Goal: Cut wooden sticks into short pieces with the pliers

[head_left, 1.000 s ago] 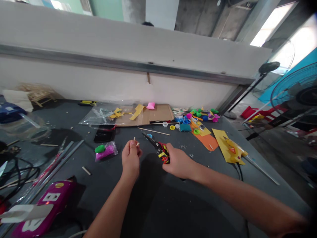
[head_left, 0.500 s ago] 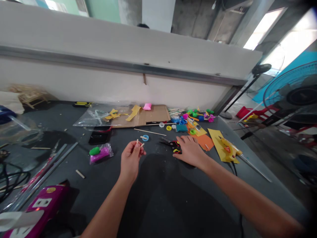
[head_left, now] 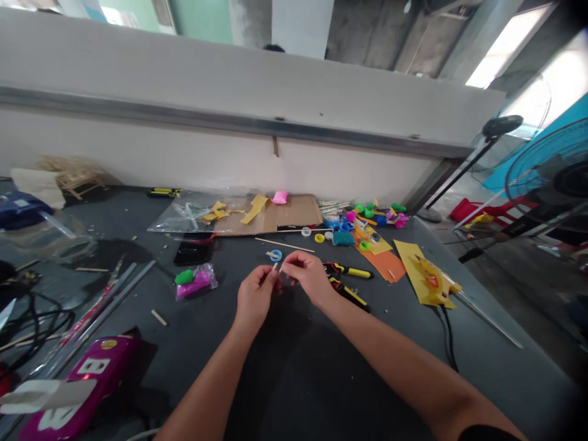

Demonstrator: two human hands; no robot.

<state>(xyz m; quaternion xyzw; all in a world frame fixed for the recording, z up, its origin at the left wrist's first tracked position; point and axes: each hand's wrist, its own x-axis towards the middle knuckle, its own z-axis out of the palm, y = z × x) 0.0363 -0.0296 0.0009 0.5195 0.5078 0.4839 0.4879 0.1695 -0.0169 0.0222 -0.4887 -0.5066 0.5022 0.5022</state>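
Observation:
My left hand (head_left: 255,299) is closed in a pinch on a short wooden stick (head_left: 275,266), whose pale end sticks up past the thumb. Close beside it, my right hand (head_left: 307,275) pinches another small pale stick piece (head_left: 282,267), mostly covered by the fingers. Just beyond both hands lies a blue ring (head_left: 275,255) with a short stick piece at its left. Pliers with yellow and black handles (head_left: 351,271) rest on the table right of my right hand; their jaws are largely hidden behind it.
A yellow glue gun (head_left: 432,278) lies on yellow paper at the right. Bottle caps, coloured clay and orange paper (head_left: 386,263) sit at the back right. At left are a clay packet (head_left: 197,283), clear rods (head_left: 110,300) and a purple power strip (head_left: 98,373).
My right hand has let go of the pliers and moved left to meet my left hand, where it pinches a stick piece. The pliers stay on the table. The view has shifted slightly.

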